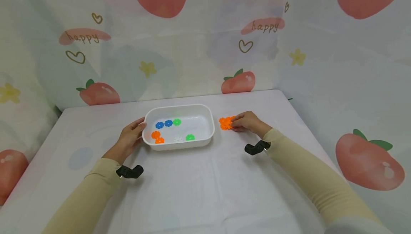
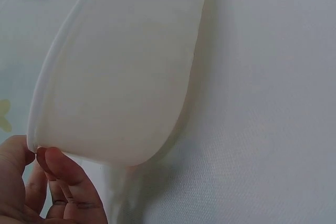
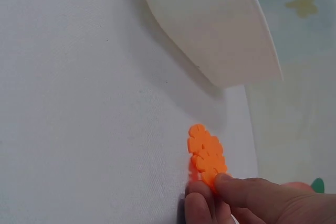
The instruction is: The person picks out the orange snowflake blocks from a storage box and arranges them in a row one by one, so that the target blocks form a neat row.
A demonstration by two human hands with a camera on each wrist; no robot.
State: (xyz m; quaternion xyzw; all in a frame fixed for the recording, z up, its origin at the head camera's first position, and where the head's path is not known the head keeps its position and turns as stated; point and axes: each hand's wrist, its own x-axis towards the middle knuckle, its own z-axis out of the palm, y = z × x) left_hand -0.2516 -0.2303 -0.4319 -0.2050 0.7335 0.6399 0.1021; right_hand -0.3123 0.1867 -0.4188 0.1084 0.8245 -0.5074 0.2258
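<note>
Head view: with twelve o'clock at the far side of the table (image 1: pixel 179 191), the pile of orange discs (image 1: pixel 226 122) lies at three o'clock from the white tub (image 1: pixel 189 145), just beside it but apart. The right hand (image 1: pixel 246 121) comes in from about four o'clock and pinches the near edge of the pile, thumb and fingers closed together; how many discs it has is hidden. The left hand (image 1: pixel 130 138) pinches the tub's rim at nine o'clock.

The discs look like light, stiff plastic, thin and fairly slick, unlikely to break but apt to slide over one another. Their notched edges should suit a fingertip pinch. The tub seems light and rigid, best held by its lip.

Being round and lying flat, the discs point nowhere in particular; in the right wrist view the pile stretches from eleven to five o'clock, ending at the thumb. The tub's long axis runs roughly nine to three. Inside sit two blue discs (image 1: pixel 168 123) towards nine, two more orange ones at eight, a clear disc (image 1: pixel 178 139) at six, and green discs (image 1: pixel 190 137) at twelve and five.
</note>
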